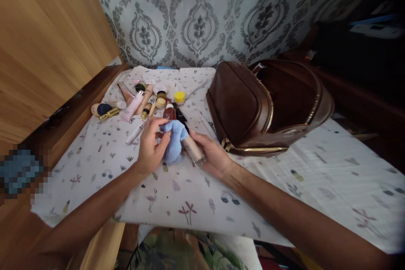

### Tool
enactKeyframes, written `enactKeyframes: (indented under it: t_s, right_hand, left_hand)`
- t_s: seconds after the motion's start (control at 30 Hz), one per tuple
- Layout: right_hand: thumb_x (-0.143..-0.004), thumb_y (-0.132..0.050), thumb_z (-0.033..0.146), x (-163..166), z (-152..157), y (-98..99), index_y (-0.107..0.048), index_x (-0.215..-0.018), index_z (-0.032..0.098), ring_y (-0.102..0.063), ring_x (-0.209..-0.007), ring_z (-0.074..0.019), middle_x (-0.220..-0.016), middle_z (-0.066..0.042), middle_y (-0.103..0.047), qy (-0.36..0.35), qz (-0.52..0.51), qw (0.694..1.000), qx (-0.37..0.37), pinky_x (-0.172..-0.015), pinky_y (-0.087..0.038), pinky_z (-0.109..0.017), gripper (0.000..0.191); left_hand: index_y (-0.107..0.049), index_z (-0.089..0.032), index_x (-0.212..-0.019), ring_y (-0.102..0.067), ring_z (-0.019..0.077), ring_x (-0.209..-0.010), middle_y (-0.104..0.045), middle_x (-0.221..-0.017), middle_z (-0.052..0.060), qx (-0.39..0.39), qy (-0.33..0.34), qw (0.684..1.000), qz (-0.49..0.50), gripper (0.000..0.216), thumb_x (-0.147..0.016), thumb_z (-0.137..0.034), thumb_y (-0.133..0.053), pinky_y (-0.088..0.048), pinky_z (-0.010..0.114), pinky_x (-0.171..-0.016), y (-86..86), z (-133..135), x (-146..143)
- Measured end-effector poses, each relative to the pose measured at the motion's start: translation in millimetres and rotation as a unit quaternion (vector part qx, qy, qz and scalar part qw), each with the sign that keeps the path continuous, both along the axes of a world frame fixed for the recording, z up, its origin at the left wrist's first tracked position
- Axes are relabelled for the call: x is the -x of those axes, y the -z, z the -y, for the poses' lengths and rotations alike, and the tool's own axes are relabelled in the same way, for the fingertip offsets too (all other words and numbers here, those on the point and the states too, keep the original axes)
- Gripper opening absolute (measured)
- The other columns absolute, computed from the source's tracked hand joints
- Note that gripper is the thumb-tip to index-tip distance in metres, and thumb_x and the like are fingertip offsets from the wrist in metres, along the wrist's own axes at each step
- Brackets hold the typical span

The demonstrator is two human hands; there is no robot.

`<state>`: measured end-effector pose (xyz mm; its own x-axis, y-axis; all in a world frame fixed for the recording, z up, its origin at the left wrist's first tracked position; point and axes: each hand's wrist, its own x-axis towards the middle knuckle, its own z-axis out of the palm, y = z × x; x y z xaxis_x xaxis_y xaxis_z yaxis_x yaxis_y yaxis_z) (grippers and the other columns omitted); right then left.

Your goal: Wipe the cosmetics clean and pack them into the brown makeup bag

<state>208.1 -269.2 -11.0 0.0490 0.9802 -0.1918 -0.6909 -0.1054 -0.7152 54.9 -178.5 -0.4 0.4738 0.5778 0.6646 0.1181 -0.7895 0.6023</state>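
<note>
Green leaf-patterned clothing (186, 251) shows nearest, at six o'clock. Just beyond, a clear glass bottle of beige liquid (193, 149) is held over a white tablecloth printed with flamingos and rainbows (202, 200). Its long axis slants from eleven to five o'clock; the thick glass end points to five, the other end is hidden by a soft, light-blue cloth (174, 141). The right hand (215, 154) grasps the bottle; the left hand (151, 145) pinches the cloth against it. From the bottle, scattered cosmetics (134, 107) lie at ten o'clock, an open brown leather-look bag (240, 105) at two.
</note>
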Motion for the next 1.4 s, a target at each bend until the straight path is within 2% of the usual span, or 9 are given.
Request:
enactKeyframes:
  t_s: [0.17,0.33,0.5,0.7,0.87,1.07,1.17,1.3,1.4]
  right_hand:
    - [-0.078,-0.081,0.045,-2.3,0.1,-0.1,-0.066,-0.071,0.018,-0.051,-0.045,-0.0111,-0.055,0.004,-0.060,0.012,-0.016,1.000,0.008,-0.041,-0.041,-0.023,0.032]
    - [-0.089,-0.071,0.042,-14.9,-3.5,-1.3,-0.067,-0.074,0.018,-0.063,-0.058,-0.0146,-0.063,0.000,-0.067,0.055,-0.071,0.994,0.057,-0.055,-0.054,-0.025,0.029]
    - [-0.092,-0.069,0.039,-18.1,-1.9,-3.9,-0.072,-0.088,0.017,-0.071,-0.076,-0.0160,-0.084,-0.004,-0.076,0.066,-0.122,0.989,0.047,-0.071,-0.060,-0.027,0.022]
    - [-0.081,-0.082,0.039,-10.9,-2.5,1.9,-0.070,-0.090,0.020,-0.070,-0.077,-0.0158,-0.086,0.000,-0.076,0.075,-0.107,0.991,0.002,-0.072,-0.060,-0.028,0.024]
    - [-0.066,-0.092,0.025,-9.3,-4.7,-1.1,-0.066,-0.089,0.022,-0.065,-0.074,-0.0113,-0.082,0.005,-0.071,0.126,-0.095,0.987,-0.007,-0.071,-0.057,-0.024,0.035]
    - [-0.061,-0.093,0.020,-6.8,-4.0,-7.5,-0.059,-0.087,0.026,-0.065,-0.081,-0.0120,-0.088,0.006,-0.071,0.180,-0.068,0.981,-0.023,-0.080,-0.054,-0.026,0.043]
    - [-0.061,-0.093,0.030,-6.6,-3.8,-6.9,-0.060,-0.086,0.025,-0.064,-0.079,-0.0121,-0.085,0.006,-0.071,0.181,-0.026,0.982,-0.038,-0.079,-0.051,-0.026,0.042]
    - [-0.055,-0.095,0.039,-7.9,-2.7,-8.4,-0.060,-0.081,0.023,-0.061,-0.075,-0.0119,-0.080,0.005,-0.070,0.197,0.000,0.980,-0.023,-0.069,-0.046,-0.024,0.047]
    - [-0.058,-0.094,0.044,-7.9,-0.3,-12.6,-0.064,-0.085,0.022,-0.059,-0.075,-0.0121,-0.080,0.004,-0.069,0.198,0.029,0.979,-0.040,-0.067,-0.044,-0.023,0.046]
  left_hand:
    - [-0.059,-0.018,-0.117,-0.060,0.0190,-0.100,-0.058,-0.110,0.009,-0.123,0.062,0.986,-0.089,0.020,-0.098,-0.022,-0.052,-0.054,0.032,-0.084,-0.3,15.2,-2.2]
    - [-0.059,-0.020,-0.115,-0.062,0.0203,-0.096,-0.061,-0.107,0.009,-0.173,0.166,0.957,-0.163,0.019,-0.098,-0.020,-0.049,-0.055,0.033,-0.085,-0.3,26.3,-3.0]
    - [-0.052,-0.020,-0.122,-0.063,0.0239,-0.104,-0.061,-0.113,0.011,-0.155,0.118,0.967,-0.165,0.026,-0.097,-0.030,-0.055,-0.056,0.036,-0.085,9.9,26.6,-5.5]
    - [-0.048,-0.020,-0.123,-0.065,0.0264,-0.105,-0.064,-0.111,0.010,-0.076,0.074,0.977,-0.186,0.038,-0.092,-0.036,-0.062,-0.055,0.037,-0.084,23.4,21.3,-10.6]
    - [-0.049,-0.021,-0.129,-0.067,0.0245,-0.101,-0.068,-0.115,0.010,0.003,0.091,0.980,-0.178,0.044,-0.090,-0.035,-0.063,-0.054,0.036,-0.087,17.9,21.3,-9.9]
    - [-0.054,-0.019,-0.131,-0.065,0.0170,-0.072,-0.068,-0.084,0.001,0.151,0.111,0.970,-0.155,0.040,-0.093,-0.032,-0.055,-0.052,0.028,-0.069,9.1,20.2,-8.3]
    - [-0.060,-0.018,-0.126,-0.065,0.0168,-0.076,-0.070,-0.089,0.003,0.243,0.109,0.957,-0.114,0.037,-0.095,-0.037,-0.055,-0.053,0.026,-0.070,9.4,14.0,-8.7]
    - [-0.066,-0.016,-0.118,-0.068,0.0200,-0.087,-0.073,-0.098,0.007,0.325,0.147,0.933,-0.055,0.043,-0.091,-0.049,-0.063,-0.055,0.028,-0.077,10.7,5.5,-7.7]
    - [-0.068,-0.015,-0.116,-0.069,0.0214,-0.084,-0.074,-0.092,0.008,0.414,0.182,0.892,-0.024,0.055,-0.082,-0.059,-0.072,-0.055,0.028,-0.071,11.1,0.6,-4.8]
